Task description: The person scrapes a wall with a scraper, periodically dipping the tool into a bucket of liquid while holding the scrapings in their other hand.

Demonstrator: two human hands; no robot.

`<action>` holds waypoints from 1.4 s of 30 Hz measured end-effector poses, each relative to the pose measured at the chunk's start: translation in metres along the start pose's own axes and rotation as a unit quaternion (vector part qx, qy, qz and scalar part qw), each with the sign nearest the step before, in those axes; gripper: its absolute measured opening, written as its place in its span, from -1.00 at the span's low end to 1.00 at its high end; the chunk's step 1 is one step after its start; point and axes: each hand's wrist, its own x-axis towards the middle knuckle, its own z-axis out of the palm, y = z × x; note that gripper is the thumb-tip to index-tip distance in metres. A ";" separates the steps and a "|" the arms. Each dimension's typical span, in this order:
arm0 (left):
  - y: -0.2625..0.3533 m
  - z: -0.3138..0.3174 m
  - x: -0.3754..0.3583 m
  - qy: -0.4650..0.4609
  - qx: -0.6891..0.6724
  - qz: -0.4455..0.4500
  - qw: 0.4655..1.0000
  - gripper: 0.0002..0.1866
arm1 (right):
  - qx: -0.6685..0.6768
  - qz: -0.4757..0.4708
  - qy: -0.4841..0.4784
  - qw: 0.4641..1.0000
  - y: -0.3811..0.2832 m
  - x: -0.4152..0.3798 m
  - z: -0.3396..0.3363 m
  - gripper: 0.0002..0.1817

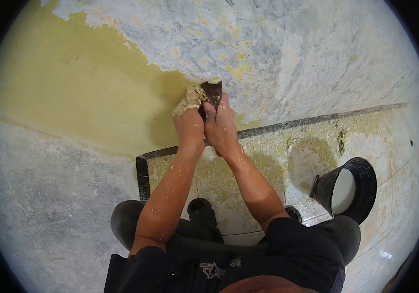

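Observation:
Both my hands are close together in front of the wall. My left hand (189,128) and my right hand (220,125) are closed round a dark flat scraper (212,92), its edge against the wall where yellow-green paint (97,83) meets the stripped grey-white surface (287,58). Peeled, crumpled paint flakes (193,97) are heaped on the blade and over the fingers of my left hand. The scraper's handle is hidden in my grip. Small flakes stick to both forearms.
A black bucket (322,188) with whitish liquid (343,191) stands on the tiled floor at the right. Paint crumbs (248,168) litter the floor below the dark skirting strip (278,128). Another grey wall surface (63,195) is at the left.

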 end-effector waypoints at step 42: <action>0.017 0.027 -0.021 0.061 -0.104 0.003 0.993 -0.79 | 0.004 0.021 0.012 1.000 -0.003 0.003 0.001 -0.66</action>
